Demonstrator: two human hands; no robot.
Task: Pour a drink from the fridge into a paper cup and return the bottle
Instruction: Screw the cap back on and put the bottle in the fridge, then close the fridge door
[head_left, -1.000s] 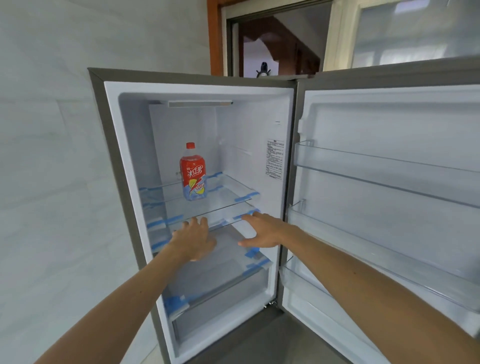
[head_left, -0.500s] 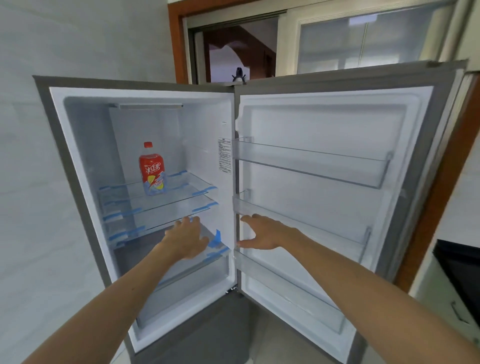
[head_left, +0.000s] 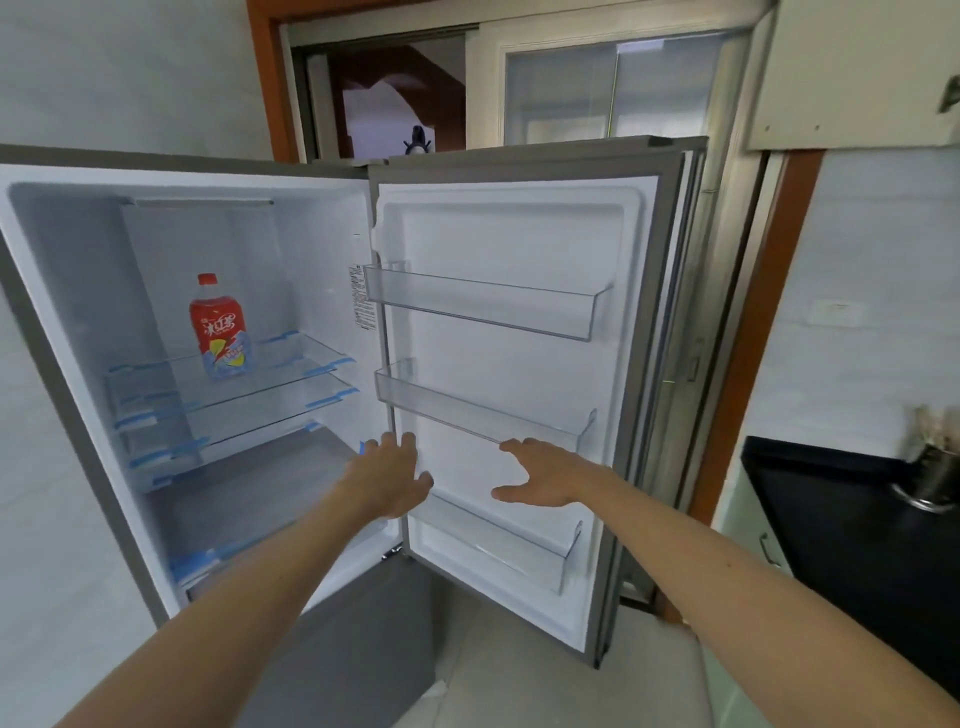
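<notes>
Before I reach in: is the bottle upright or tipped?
Upright: the bottle stands on the top glass shelf, red cap up.

Bright, even daylight comes from the window above; the white fridge interior reflects it softly. Wide-angle distortion bows the frame edges; the metal cup at far right is blurred and out of focus.

Bottle: red cap, red label with white lettering, pale blue and yellow print below. Fridge interior white; shelf edges taped blue. Counter black.
</notes>
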